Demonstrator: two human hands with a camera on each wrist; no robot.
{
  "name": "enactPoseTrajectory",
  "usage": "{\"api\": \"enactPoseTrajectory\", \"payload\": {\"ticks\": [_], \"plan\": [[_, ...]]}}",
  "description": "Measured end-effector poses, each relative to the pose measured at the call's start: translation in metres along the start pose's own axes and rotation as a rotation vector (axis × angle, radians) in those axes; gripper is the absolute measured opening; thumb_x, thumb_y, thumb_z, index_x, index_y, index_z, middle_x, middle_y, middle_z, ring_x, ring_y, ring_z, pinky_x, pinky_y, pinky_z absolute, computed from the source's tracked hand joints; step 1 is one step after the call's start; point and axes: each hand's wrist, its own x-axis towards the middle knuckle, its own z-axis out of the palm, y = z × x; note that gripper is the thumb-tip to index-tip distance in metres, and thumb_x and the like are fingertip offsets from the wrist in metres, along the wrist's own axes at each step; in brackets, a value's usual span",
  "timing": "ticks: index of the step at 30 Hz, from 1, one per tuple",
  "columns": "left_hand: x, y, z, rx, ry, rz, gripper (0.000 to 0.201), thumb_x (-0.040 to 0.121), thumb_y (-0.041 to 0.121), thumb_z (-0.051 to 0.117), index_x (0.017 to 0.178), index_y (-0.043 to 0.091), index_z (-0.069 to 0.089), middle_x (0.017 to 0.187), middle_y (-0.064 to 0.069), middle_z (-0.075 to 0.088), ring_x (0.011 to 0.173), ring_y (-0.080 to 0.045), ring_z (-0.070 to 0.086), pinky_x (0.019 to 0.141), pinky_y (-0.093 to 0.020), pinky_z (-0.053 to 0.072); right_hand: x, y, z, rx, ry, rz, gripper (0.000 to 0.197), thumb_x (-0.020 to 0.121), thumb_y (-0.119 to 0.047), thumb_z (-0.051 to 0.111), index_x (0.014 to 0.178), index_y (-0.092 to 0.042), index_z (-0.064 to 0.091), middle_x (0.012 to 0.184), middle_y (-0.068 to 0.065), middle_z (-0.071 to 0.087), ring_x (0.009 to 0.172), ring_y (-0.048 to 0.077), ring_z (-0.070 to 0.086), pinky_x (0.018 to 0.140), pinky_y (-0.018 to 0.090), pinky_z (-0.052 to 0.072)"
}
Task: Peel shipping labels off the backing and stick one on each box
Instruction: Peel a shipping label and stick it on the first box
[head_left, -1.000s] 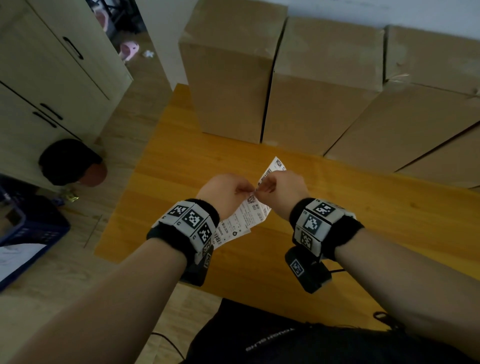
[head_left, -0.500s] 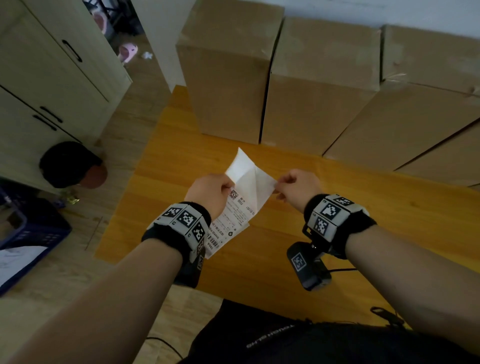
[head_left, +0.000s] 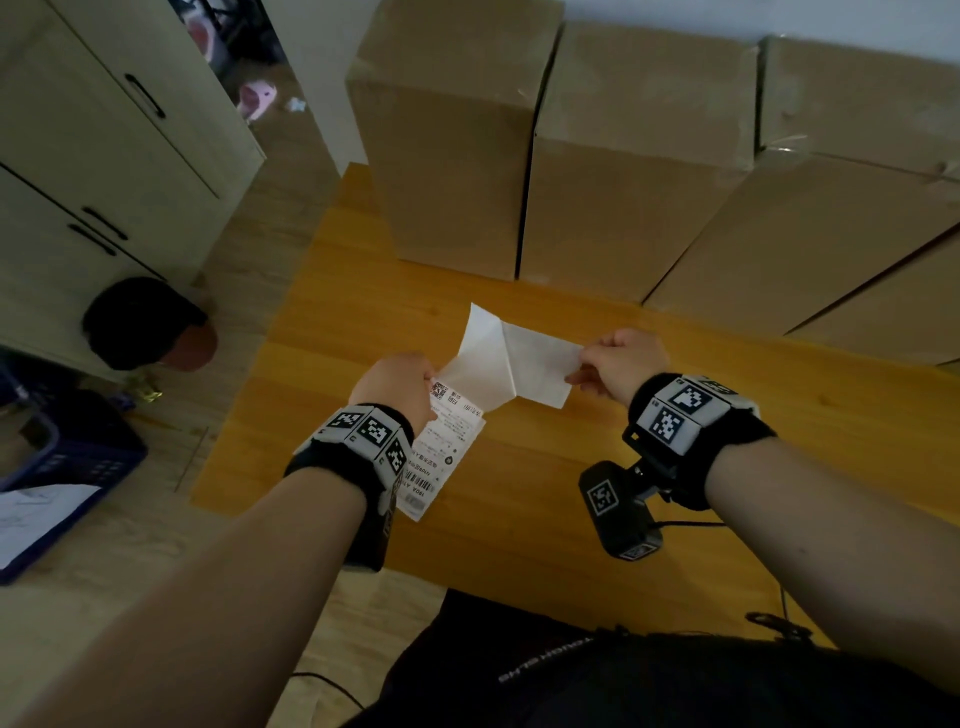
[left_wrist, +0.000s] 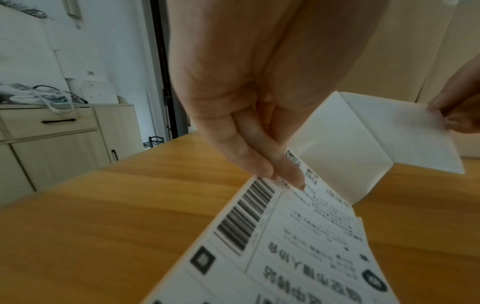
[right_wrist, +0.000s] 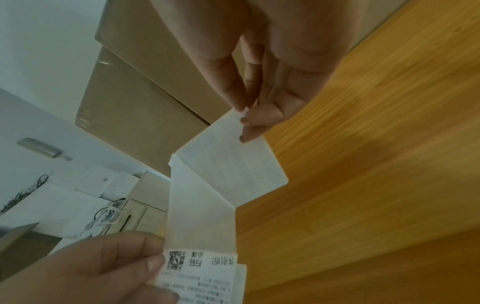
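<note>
My left hand pinches a strip of shipping labels above the wooden table; a printed label with a barcode hangs below the fingers. My right hand pinches the corner of the upper label, which is partly peeled, its blank sticky side up. Bare backing runs from my left hand to the peel line. Three tall cardboard boxes stand along the table's far side, beyond both hands.
A pale cabinet stands at the left on the wooden floor. A dark round object and a blue crate with papers sit beside it. Bare tabletop lies between my hands and the boxes.
My hands, pinched together on the strip a second ago, have moved apart. The right hand has pulled the upper label further off the backing, to the right.
</note>
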Motion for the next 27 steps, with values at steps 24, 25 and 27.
{"api": "enactPoseTrajectory", "payload": {"ticks": [24, 25, 27], "plan": [[0.001, -0.019, 0.01, 0.007, 0.077, -0.136, 0.02, 0.096, 0.01, 0.041, 0.106, 0.011, 0.059, 0.075, 0.0, 0.055, 0.062, -0.014, 0.052, 0.05, -0.023, 0.039, 0.013, 0.002, -0.02, -0.101, 0.223, 0.076, 0.027, 0.087, -0.002, 0.051, 0.064, -0.014, 0.047, 0.062, 0.006, 0.061, 0.084, 0.03, 0.069, 0.082, 0.046, 0.056], [0.002, -0.019, 0.01, 0.008, 0.075, -0.141, 0.019, 0.096, 0.011, 0.041, 0.106, 0.011, 0.058, 0.073, 0.0, 0.054, 0.061, -0.013, 0.05, 0.049, -0.023, 0.038, 0.015, 0.003, -0.022, -0.1, 0.232, 0.071, 0.027, 0.087, -0.002, 0.052, 0.063, -0.014, 0.047, 0.061, 0.006, 0.06, 0.085, 0.03, 0.069, 0.082, 0.046, 0.056], [0.001, -0.018, 0.011, 0.019, 0.068, -0.134, 0.019, 0.097, 0.014, 0.043, 0.107, 0.009, 0.057, 0.076, -0.001, 0.055, 0.06, -0.012, 0.048, 0.049, -0.022, 0.037, 0.015, 0.002, -0.024, -0.084, 0.236, 0.082, 0.026, 0.086, -0.002, 0.053, 0.063, -0.014, 0.048, 0.062, 0.006, 0.061, 0.085, 0.03, 0.069, 0.082, 0.045, 0.056]]}}
